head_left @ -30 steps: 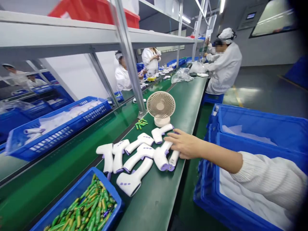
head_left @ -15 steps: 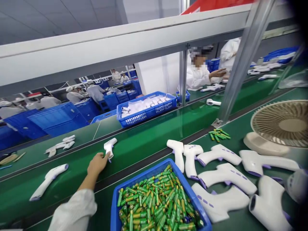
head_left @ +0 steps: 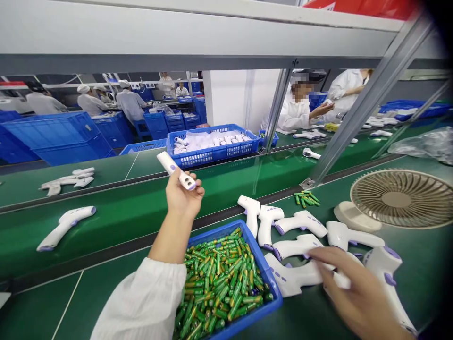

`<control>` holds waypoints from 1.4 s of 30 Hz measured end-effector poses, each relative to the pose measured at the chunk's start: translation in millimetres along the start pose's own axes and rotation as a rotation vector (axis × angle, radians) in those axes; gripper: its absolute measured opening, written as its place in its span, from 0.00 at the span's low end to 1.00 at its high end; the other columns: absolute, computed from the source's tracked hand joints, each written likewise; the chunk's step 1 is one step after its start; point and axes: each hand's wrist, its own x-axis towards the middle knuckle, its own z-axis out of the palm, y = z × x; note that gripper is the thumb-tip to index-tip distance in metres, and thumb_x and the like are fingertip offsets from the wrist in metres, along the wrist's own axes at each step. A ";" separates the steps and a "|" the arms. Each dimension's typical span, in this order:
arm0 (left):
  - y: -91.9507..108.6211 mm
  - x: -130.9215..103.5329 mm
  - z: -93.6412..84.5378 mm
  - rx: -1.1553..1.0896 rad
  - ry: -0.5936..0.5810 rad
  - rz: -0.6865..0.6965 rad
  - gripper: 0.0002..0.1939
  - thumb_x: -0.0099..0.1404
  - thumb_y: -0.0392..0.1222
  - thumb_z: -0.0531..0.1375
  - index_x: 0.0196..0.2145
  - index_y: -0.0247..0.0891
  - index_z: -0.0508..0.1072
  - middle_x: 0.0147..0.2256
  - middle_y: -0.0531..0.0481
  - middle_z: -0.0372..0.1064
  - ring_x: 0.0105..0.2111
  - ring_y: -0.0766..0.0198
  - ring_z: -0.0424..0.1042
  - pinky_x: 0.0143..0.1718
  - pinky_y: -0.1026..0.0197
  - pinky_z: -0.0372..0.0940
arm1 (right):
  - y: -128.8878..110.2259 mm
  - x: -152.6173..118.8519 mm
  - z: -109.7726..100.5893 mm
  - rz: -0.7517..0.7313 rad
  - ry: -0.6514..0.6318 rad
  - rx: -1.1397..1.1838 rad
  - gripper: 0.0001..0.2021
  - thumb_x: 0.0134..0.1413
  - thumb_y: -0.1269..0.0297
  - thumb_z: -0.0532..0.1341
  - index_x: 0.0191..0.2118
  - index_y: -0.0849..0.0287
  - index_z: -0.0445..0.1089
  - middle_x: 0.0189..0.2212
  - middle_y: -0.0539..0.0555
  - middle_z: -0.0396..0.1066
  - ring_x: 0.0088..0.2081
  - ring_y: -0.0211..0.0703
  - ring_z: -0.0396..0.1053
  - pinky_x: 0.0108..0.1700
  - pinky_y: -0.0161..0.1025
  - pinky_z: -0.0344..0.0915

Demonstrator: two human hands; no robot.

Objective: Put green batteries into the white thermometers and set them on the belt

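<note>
My left hand (head_left: 184,200) is closed around a white infrared thermometer (head_left: 166,162) with purple parts, raised above the green belt. Two dark openings show at the thermometer's near end. Blurred by motion, my right hand (head_left: 361,293) reaches in from the lower right, its fingers apart and nothing visible in them. It passes over several white thermometers lying on the bench, partly covering one (head_left: 300,245). Between my hands stands a blue bin (head_left: 272,278) full of green and gold batteries (head_left: 219,278).
A beige fan (head_left: 399,198) lies at the right beside a small pile of loose batteries (head_left: 306,198). Another thermometer (head_left: 65,228) rests on the belt at left. Across the belt stands a blue basket (head_left: 212,159) of white parts. A slanted metal post (head_left: 361,104) rises at right; a co-worker (head_left: 293,113) sits beyond.
My left hand has picked the thermometer up off the belt and brought it up and to the right. My right hand has come into view over the bench thermometers. The view has shifted.
</note>
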 end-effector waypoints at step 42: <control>-59.0 -15.9 -21.0 0.052 0.074 -0.501 0.16 0.70 0.50 0.49 0.30 0.36 0.62 0.16 0.54 0.57 0.11 0.74 0.49 0.13 0.70 0.39 | -69.7 89.9 105.3 -0.302 -0.722 -0.037 0.05 0.54 0.68 0.62 0.29 0.60 0.73 0.28 0.57 0.73 0.36 0.51 0.68 0.40 0.48 0.65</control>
